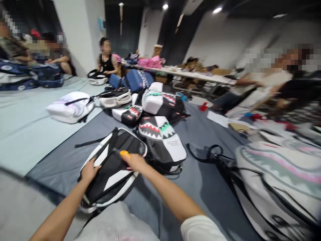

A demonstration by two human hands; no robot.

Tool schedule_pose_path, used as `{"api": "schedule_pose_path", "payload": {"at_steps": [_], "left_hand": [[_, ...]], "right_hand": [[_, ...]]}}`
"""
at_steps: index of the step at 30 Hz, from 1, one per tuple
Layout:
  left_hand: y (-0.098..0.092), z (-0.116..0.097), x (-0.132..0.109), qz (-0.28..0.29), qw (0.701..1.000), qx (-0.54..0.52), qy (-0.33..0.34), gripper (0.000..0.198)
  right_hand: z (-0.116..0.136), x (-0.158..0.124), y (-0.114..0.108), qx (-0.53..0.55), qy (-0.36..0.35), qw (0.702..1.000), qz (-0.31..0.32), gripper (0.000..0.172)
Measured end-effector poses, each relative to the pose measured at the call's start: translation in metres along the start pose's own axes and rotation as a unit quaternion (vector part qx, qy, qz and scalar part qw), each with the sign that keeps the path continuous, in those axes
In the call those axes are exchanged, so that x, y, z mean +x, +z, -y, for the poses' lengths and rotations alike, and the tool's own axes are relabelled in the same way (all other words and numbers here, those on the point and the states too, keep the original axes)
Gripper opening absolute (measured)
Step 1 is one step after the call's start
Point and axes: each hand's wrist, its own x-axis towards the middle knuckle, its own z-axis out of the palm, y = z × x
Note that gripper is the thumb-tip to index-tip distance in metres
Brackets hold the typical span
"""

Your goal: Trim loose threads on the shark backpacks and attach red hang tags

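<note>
Your right hand [135, 163] is wrapped around an orange-handled tool [124, 153] over a black-and-white backpack [114, 165] — lying strap side up on gray sheeting [195, 180], beside a shark-mouth backpack [164, 144]. Left hand [90, 170] on the strap side — can't tell if gripping.

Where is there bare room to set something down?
Free: the dark grey sheet between the right forearm and the large whitish backpack; the pale green sheet left of the white, pastel-printed backpack. Crowded: beyond the black-and-white backpack under the left hand and right hand, where black, white and blue backpacks bunch.
</note>
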Motion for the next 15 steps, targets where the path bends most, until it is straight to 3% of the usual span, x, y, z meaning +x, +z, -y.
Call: {"api": "schedule_pose_path", "payload": {"at_steps": [3, 6, 8, 10, 13, 15], "left_hand": [[0.005, 0.005, 0.003, 0.004, 0.999, -0.001, -0.037, 0.056], [0.006, -0.001, -0.010, -0.018, 0.999, -0.006, -0.044, 0.058], [0.007, -0.011, -0.031, -0.061, 0.998, -0.015, -0.006, 0.059], [0.011, -0.021, -0.058, -0.065, 0.993, -0.035, 0.090, 0.063], [0.018, -0.036, -0.097, 0.042, 0.974, -0.037, 0.220, 0.081], [0.022, -0.044, -0.111, 0.096, 0.969, -0.005, 0.227, 0.083]], "right_hand": [[-0.003, 0.012, -0.002, -0.035, -0.001, 0.998, 0.044, 0.052], [-0.016, 0.002, -0.011, -0.041, 0.061, 0.995, 0.067, 0.056], [-0.029, -0.009, -0.024, -0.046, 0.123, 0.991, 0.029, 0.065], [-0.043, -0.021, -0.037, -0.059, 0.161, 0.985, -0.002, 0.071], [-0.058, -0.040, -0.045, -0.050, 0.173, 0.983, 0.046, 0.066], [-0.064, -0.052, -0.045, -0.060, 0.194, 0.979, 0.028, 0.064]]}}
